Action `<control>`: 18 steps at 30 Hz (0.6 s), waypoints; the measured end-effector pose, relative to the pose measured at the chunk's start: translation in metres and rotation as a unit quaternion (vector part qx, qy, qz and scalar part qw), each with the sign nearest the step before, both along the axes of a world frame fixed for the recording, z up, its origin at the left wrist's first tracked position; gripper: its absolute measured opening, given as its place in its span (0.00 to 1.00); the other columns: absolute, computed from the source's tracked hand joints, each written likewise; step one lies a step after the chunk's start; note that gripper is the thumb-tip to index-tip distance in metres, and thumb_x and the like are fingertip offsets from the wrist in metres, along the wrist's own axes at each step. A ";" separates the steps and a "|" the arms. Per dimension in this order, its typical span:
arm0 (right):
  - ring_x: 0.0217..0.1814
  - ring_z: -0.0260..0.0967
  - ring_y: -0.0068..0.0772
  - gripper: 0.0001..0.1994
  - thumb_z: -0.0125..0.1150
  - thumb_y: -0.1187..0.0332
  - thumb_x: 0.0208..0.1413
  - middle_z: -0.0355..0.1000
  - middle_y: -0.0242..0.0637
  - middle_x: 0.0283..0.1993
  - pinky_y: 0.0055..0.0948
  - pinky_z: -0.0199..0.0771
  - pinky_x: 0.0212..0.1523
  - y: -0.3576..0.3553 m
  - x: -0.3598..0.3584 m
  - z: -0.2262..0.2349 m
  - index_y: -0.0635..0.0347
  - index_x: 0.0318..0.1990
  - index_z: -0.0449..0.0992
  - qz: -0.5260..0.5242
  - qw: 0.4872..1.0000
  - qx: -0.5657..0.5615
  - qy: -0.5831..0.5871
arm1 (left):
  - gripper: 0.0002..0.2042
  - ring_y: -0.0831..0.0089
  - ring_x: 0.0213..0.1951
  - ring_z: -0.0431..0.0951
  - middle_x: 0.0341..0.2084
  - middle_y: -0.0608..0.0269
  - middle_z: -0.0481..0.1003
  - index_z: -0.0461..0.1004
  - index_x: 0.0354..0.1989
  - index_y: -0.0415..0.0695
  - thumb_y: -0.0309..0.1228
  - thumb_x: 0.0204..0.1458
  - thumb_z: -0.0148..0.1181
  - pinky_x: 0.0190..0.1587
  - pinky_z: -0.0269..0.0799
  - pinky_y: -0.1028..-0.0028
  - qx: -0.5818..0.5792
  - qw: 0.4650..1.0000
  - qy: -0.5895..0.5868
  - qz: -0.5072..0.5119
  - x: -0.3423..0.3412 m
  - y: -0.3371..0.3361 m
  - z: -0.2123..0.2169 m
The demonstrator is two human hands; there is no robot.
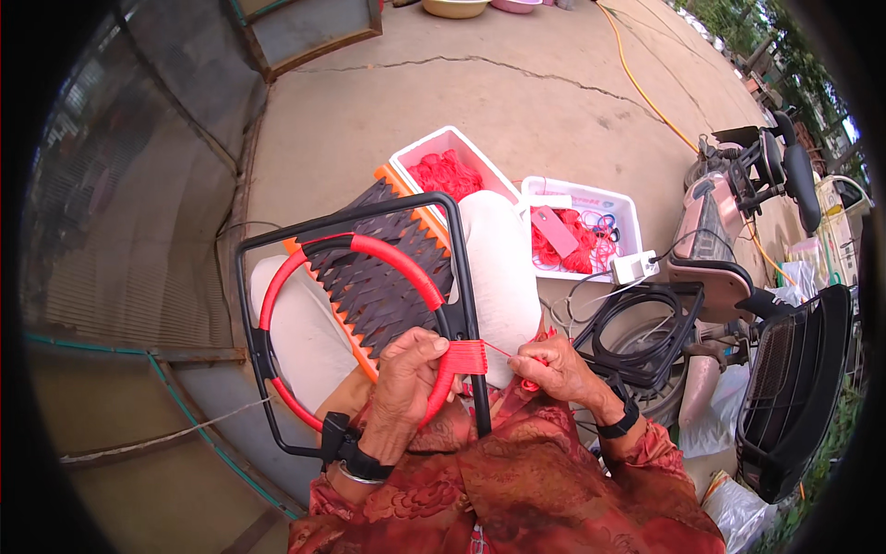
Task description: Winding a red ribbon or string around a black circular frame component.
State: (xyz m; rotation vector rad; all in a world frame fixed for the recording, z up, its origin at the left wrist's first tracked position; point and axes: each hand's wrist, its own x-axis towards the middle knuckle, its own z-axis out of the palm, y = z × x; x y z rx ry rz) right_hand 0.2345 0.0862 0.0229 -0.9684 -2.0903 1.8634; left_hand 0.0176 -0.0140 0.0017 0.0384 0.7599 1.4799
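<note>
A black rectangular metal frame (466, 277) with a round inner ring (403, 261) rests across my lap. Red wrapping covers several stretches of the ring. At the right side, flat turns of red cord (468, 357) bridge the ring and the outer bar. My left hand (413, 371) is closed around the ring beside these turns, its thumb pressed near their left edge; some fingers are hidden behind. My right hand (556, 367), to the right of the frame, is closed on a bunch of red cord (530, 383). A single strand runs taut from it to the wrapped turns.
Beyond my knees lie an orange-edged seat with dark woven straps (378, 268), a white box of red cord (492, 163) and a white tray (591, 274) holding cord, a pink phone and scissors. More black frames (637, 332) and an electric scooter (711, 222) stand at right.
</note>
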 end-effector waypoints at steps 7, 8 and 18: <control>0.26 0.63 0.22 0.15 0.56 0.59 0.62 0.64 0.35 0.21 0.27 0.64 0.29 0.024 -0.001 -0.003 0.64 0.33 0.74 -0.074 0.991 0.105 -0.017 | 0.05 0.64 0.15 0.75 0.19 0.51 0.75 0.68 0.32 0.37 0.25 0.56 0.56 0.13 0.70 0.72 0.008 0.998 0.061 0.013 0.002 0.009 0.003; 0.26 0.65 0.27 0.15 0.56 0.58 0.61 0.65 0.37 0.22 0.29 0.66 0.30 0.034 -0.008 0.009 0.63 0.40 0.74 -0.108 0.980 0.157 -0.048 | 0.05 0.65 0.14 0.75 0.19 0.51 0.75 0.68 0.32 0.38 0.26 0.57 0.56 0.12 0.69 0.73 0.001 0.997 0.081 0.010 0.001 0.009 0.000; 0.47 0.66 0.41 0.33 0.60 0.48 0.54 0.69 0.45 0.49 0.40 0.67 0.40 0.007 -0.148 0.053 0.59 0.62 0.63 0.074 0.880 0.465 0.064 | 0.19 0.70 0.26 0.78 0.31 0.57 0.74 0.66 0.50 0.38 0.40 0.59 0.57 0.21 0.75 0.76 0.078 0.981 0.165 0.066 0.012 0.008 0.007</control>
